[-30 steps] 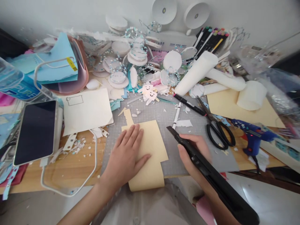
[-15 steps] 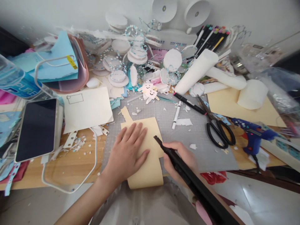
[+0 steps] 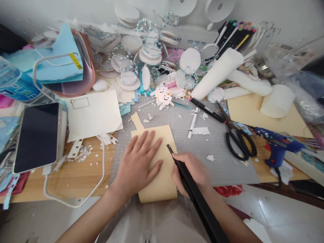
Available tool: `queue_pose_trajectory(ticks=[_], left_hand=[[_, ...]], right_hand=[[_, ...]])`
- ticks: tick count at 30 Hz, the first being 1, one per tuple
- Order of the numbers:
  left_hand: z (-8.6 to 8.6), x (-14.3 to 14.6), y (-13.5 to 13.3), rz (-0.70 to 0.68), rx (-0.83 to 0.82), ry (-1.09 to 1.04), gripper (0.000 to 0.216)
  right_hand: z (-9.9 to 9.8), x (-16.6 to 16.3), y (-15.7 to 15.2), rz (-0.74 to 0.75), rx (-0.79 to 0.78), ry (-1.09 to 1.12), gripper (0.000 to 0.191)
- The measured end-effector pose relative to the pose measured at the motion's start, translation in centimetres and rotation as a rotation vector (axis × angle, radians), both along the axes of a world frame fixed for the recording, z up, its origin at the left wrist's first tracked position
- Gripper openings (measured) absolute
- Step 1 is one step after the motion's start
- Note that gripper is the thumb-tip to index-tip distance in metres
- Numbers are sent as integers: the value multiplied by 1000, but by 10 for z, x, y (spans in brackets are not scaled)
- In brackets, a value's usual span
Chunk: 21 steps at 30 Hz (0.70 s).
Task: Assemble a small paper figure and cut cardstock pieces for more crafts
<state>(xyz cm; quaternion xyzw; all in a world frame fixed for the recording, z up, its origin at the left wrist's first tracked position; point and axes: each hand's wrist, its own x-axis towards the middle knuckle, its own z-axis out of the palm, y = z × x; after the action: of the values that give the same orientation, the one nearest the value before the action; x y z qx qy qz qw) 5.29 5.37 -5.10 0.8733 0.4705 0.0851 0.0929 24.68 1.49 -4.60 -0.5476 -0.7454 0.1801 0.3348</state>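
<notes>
My left hand (image 3: 140,160) lies flat with fingers spread on a sheet of cream paper (image 3: 165,135), whose near end curls over the table edge. In my right hand (image 3: 192,172) is a long black tool (image 3: 196,199) with a narrow flat tip; its exact kind is unclear. The tip is over the right part of the cream sheet, and I cannot tell whether it touches. Under the paper lies a grey cutting mat (image 3: 215,168). A cream paper strip (image 3: 137,120) sticks out at the sheet's far left corner.
Black-handled scissors (image 3: 239,138) and a blue glue gun (image 3: 275,145) lie at right, near a white pen (image 3: 193,123) and a black marker (image 3: 207,109). A phone (image 3: 37,135) with a white cable (image 3: 103,165) is at left. White paper crafts (image 3: 152,50) crowd the back.
The black tool's rear end has swung left, while its tip stays over the cream sheet. My right hand has shifted slightly left with it. My left hand stays flat. The view has shifted slightly.
</notes>
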Motion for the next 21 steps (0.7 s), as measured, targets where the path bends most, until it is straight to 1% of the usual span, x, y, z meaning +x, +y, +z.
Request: queue_pose_trajectory(ticks=[7, 11, 15, 19, 21], left_hand=[[0, 1, 0, 9, 5, -11, 58], [1, 1, 0, 11, 4, -8, 58], [1, 1, 0, 10, 3, 3, 58], [0, 1, 0, 10, 6, 8, 58], [0, 1, 0, 13, 5, 8, 58]], right_hand=[[8, -4, 3, 37, 20, -22, 23], [5, -5, -2, 14, 57, -4, 25], [2, -5, -7, 29, 92, -33, 30], [2, -6, -9, 20, 161, -39, 29], [3, -6, -9, 30, 166, -44, 29]])
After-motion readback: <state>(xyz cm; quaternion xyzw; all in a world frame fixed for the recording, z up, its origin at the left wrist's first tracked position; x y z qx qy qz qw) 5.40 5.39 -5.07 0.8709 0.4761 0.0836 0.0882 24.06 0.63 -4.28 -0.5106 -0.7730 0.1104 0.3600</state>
